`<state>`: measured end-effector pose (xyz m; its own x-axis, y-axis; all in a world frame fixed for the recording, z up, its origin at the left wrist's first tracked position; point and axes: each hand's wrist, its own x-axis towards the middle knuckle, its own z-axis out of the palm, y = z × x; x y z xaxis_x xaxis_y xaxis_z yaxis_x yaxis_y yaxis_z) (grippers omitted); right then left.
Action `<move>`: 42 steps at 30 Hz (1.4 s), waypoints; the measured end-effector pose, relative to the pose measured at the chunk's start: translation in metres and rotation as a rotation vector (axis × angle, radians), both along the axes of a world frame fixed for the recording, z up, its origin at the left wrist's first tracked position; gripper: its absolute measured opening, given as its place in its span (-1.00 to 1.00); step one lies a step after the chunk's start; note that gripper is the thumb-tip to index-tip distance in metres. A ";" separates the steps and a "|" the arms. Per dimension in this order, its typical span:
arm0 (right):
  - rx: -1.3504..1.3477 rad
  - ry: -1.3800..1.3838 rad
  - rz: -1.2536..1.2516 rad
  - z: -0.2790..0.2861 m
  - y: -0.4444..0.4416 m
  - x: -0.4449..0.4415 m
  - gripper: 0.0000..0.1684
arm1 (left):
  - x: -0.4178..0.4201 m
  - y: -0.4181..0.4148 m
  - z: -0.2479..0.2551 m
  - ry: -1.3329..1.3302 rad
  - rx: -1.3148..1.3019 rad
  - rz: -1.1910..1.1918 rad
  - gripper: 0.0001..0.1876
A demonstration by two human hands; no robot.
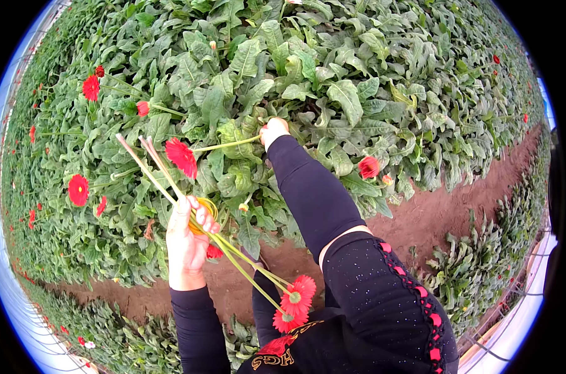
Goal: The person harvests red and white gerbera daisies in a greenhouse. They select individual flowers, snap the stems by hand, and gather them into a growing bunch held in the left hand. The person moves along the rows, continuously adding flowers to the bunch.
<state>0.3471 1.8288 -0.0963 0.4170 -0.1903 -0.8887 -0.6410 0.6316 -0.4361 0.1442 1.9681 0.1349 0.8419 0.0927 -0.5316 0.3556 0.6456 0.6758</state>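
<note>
My left hand [189,233] is closed around a few cut gerbera stems [250,264]. Their red flower heads [298,297] hang down toward my body, and the pale cut ends [147,149] point up and to the left. A loop of yellow bands [207,215] sits at the fingers of that hand. Among the leaves, my right hand [274,131] grips the stem [226,144] of another red gerbera [181,158], whose bloom faces left. Leaves hide the lower end of this stem, so whether it is still attached cannot be seen.
Dense gerbera foliage [170,84] fills the bed before me. More red gerberas [78,190] stand at the left, with a half-open bloom [369,167] at the right. A bare soil path [432,215] runs under me, with another plant row [474,262] behind it.
</note>
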 end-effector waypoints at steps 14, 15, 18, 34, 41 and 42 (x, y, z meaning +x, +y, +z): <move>0.425 -0.412 -0.060 0.118 -0.058 -0.186 -0.79 | 0.021 0.029 -0.024 -0.023 -0.055 -0.408 -0.77; 0.349 -0.492 -0.025 0.145 -0.043 -0.203 -0.79 | 0.019 0.027 -0.023 -0.032 -0.021 -0.428 -0.76; 0.161 -0.578 0.229 0.200 -0.004 -0.252 -0.77 | 0.008 0.022 -0.013 -0.055 0.007 -0.436 -0.75; -0.346 -0.848 0.954 0.218 0.079 -0.297 -0.73 | -0.079 0.062 0.018 -0.157 -0.081 0.092 -0.69; -0.221 -0.868 1.042 0.222 0.105 -0.300 -0.70 | -0.113 0.090 0.011 -0.110 0.065 -0.055 -0.61; -0.208 -0.856 1.076 0.221 0.108 -0.300 -0.70 | -0.114 0.094 0.012 -0.119 0.050 -0.057 -0.61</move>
<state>0.0467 1.9367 0.1248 0.8354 0.4727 -0.2805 -0.2540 -0.1206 -0.9597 0.0298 2.0623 0.1470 0.9034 0.0667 -0.4235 0.3061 0.5913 0.7461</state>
